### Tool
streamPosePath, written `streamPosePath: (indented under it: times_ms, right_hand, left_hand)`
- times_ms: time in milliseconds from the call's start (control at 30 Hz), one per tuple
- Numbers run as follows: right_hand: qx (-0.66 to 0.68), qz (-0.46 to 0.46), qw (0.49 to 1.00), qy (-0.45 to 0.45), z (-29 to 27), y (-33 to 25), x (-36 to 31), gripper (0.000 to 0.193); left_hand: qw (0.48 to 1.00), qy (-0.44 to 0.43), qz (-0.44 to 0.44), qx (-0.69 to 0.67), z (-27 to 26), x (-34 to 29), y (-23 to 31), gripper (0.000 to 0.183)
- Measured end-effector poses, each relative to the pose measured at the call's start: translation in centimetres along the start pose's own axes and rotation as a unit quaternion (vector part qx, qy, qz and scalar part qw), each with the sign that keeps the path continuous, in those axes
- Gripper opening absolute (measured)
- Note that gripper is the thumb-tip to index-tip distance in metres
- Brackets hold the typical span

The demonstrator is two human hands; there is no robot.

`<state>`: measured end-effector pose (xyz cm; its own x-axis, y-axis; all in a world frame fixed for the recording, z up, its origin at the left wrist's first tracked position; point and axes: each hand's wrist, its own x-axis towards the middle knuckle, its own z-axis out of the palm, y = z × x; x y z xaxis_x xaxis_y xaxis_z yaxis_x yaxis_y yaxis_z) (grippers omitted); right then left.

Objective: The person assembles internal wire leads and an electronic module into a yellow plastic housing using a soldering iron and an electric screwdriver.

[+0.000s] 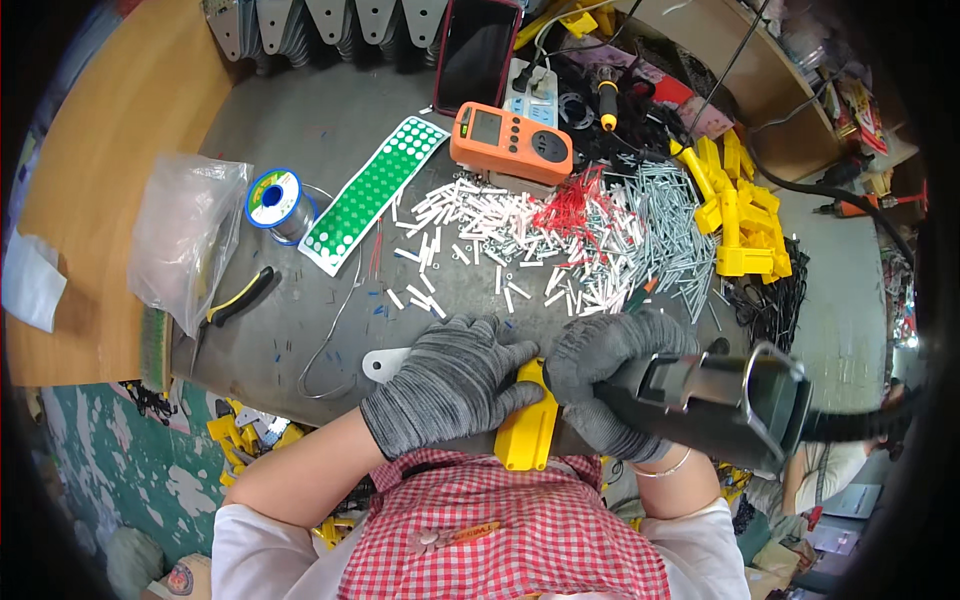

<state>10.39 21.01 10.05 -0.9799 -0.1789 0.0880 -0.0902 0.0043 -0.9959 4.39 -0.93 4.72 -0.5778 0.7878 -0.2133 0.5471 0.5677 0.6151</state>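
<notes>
My left hand point(445, 378), in a grey striped glove, grips a yellow plastic casing point(527, 430) at the table's near edge, thumb and forefinger about its upper part. A grey metal plate point(381, 364) with a hole pokes out beside this hand; the rest of it is hidden. My right hand point(610, 375), gloved alike, is wrapped round a black power tool point(715, 400) with a wire hanging loop and a thick black cord to the right. The tool's working end is hidden behind the fingers, close to the casing.
Beyond my hands lie white sleeves point(480, 215), red wires point(578, 215) and long screws point(670, 230). Yellow parts point(745, 215) are heaped at right. An orange meter point(510, 142), green sticker sheet point(375, 195), solder spool point(280, 205), pliers point(240, 297) and plastic bag point(185, 235) lie farther off.
</notes>
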Motion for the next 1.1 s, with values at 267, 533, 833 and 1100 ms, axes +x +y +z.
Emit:
streamPosePath:
  times_ms: [267,533,833,1100]
  right_hand:
    - [0.098,-0.002,0.995,0.022,2.3,1.6,2.2,0.017]
    - [0.058,-0.103,0.981,-0.155,-2.2,-3.4,4.8,0.055]
    - [0.485,-0.014,0.853,0.193,-7.4,2.7,0.8,0.03]
    - [0.532,-0.021,0.815,0.231,-6.9,5.5,-1.0,0.025]
  left_hand:
    - [0.994,0.093,-0.059,-0.013,1.4,-0.9,1.6,0.058]
    - [0.998,0.046,-0.022,0.026,-0.3,1.8,-0.1,0.048]
    - [0.987,0.032,-0.015,0.16,-4.6,8.6,-3.5,0.022]
    - [0.95,0.31,0.008,0.01,-0.5,0.9,-1.9,0.024]
